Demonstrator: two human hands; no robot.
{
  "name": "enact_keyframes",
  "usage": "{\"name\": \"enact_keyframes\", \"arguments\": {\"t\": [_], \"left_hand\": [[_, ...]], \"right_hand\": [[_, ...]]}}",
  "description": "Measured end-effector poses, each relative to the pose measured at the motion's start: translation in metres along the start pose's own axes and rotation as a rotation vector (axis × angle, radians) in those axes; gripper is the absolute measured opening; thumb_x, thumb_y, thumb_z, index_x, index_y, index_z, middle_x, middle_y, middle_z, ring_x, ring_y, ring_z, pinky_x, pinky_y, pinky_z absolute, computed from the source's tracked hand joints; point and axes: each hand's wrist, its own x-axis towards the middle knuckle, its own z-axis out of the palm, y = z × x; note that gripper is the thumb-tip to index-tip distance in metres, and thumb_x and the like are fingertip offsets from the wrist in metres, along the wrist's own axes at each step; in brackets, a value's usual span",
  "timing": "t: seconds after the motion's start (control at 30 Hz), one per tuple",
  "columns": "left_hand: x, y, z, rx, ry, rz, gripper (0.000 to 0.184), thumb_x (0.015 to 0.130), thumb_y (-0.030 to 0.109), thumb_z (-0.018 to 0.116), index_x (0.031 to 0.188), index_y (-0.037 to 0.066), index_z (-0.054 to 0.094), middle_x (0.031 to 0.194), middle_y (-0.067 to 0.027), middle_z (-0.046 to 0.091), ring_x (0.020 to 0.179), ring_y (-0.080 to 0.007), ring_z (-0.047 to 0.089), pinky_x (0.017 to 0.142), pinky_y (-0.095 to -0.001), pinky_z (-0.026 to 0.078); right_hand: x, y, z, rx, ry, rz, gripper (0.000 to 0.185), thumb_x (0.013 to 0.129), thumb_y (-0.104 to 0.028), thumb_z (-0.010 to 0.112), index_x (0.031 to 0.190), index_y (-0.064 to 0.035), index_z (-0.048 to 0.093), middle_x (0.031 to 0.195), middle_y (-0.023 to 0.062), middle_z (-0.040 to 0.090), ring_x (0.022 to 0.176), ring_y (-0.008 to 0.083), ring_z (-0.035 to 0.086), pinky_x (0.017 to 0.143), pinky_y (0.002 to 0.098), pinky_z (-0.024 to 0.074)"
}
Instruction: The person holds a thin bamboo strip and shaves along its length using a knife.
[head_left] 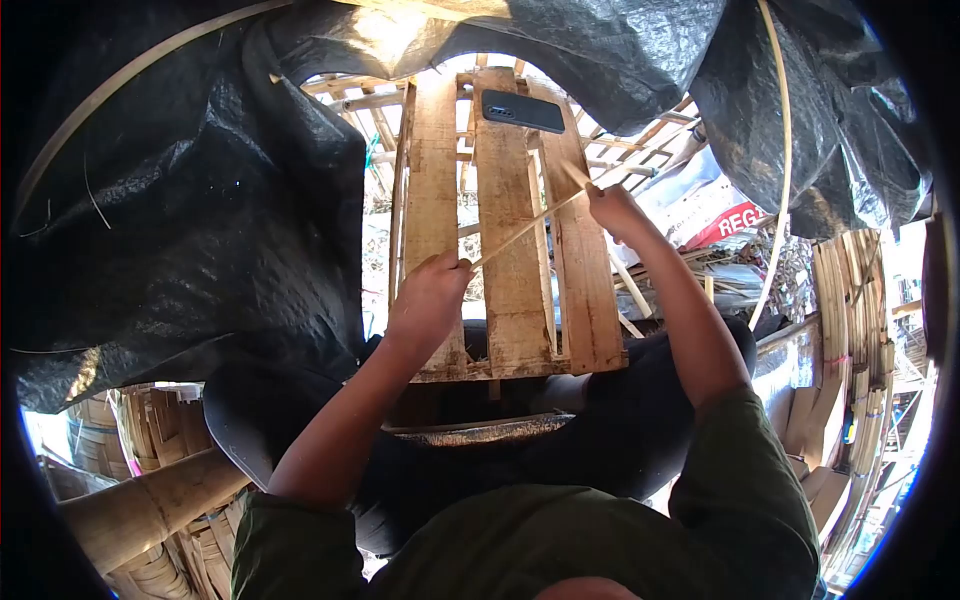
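Observation:
My left hand (430, 300) is closed on one end of a thin, pale bamboo strip (527, 231), above the left part of a slatted wooden table (508, 285). Higher and to the right, my right hand (617, 213) is closed around the strip's other end. Between the two fists the strip runs slantwise over the planks. A short, blurred, light-coloured piece (574, 174) juts out beyond my right fingers; whether it belongs to the strip cannot be made out. Both palms are hidden.
A dark phone (522, 111) lies on the table's far end. Black plastic sheeting (190, 220) hangs at left and overhead. Bundled bamboo slats (858, 370) stand at right, near a red and white printed sack (712, 215). A thick bamboo pole (150, 508) lies at lower left.

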Motion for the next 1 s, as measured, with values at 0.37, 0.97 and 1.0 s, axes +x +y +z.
{"name": "enact_keyframes", "arguments": {"t": [0.37, 0.97, 1.0], "left_hand": [[0.0, 0.001, -0.002, 0.006, -0.074, -0.02, 0.011, 0.082, -0.003, 0.06, 0.091, -0.002, 0.067, 0.085, -0.0167, 0.059, 0.086, -0.0338, 0.064, 0.078, -0.0444, 0.054], [-0.003, 0.009, -0.032, -0.021, -0.045, -0.037, 0.02, 0.086, 0.005, 0.066, 0.107, 0.004, 0.069, 0.086, -0.0123, 0.06, 0.084, -0.0313, 0.064, 0.073, -0.0425, 0.054], [-0.003, 0.013, -0.039, -0.069, -0.042, -0.071, 0.028, 0.086, 0.0, 0.064, 0.112, 0.006, 0.069, 0.091, -0.0123, 0.063, 0.087, -0.0311, 0.066, 0.073, -0.042, 0.055]], "right_hand": [[-0.025, -0.018, 0.016, -0.07, -0.11, -0.13, 0.054, 0.107, -0.047, 0.035, 0.098, 0.0014, 0.059, 0.056, 0.0024, 0.05, 0.044, 0.0142, 0.052, 0.04, 0.0314, 0.049], [-0.03, -0.018, 0.034, -0.087, 0.15, -0.177, 0.056, 0.104, -0.04, 0.044, 0.086, 0.0074, 0.067, 0.065, 0.0209, 0.064, 0.059, 0.0346, 0.067, 0.054, 0.0443, 0.0518], [-0.031, -0.017, 0.036, -0.13, 0.225, -0.239, 0.054, 0.103, -0.038, 0.047, 0.087, 0.0083, 0.069, 0.071, 0.0279, 0.066, 0.068, 0.0427, 0.069, 0.063, 0.0498, 0.0542]]}}
